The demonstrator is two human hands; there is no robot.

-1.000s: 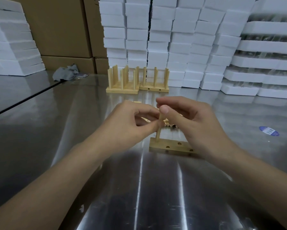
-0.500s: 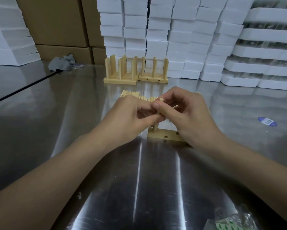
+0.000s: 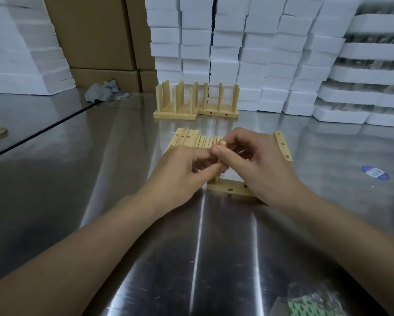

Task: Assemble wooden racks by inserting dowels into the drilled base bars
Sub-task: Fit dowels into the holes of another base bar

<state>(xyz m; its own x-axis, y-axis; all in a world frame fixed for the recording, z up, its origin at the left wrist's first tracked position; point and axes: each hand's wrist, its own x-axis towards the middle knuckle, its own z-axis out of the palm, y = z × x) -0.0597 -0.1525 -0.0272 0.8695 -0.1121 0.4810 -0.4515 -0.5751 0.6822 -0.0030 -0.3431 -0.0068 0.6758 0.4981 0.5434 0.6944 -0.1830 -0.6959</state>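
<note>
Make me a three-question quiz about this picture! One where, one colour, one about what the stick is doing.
1. Where do the finished racks stand?
A. Before the white foam stacks
B. On a cardboard box
C. In a drawer
2. What colour is the round sticker?
A. Red
B. Blue
C. Green
3. How is the pinched dowel?
A. Lying flat
B. Snapped
C. Upright in the base bar
Answers: 1 A, foam right behind them; 2 B, plainly blue; 3 C, left hand and right hand pinch it standing in the bar.
</note>
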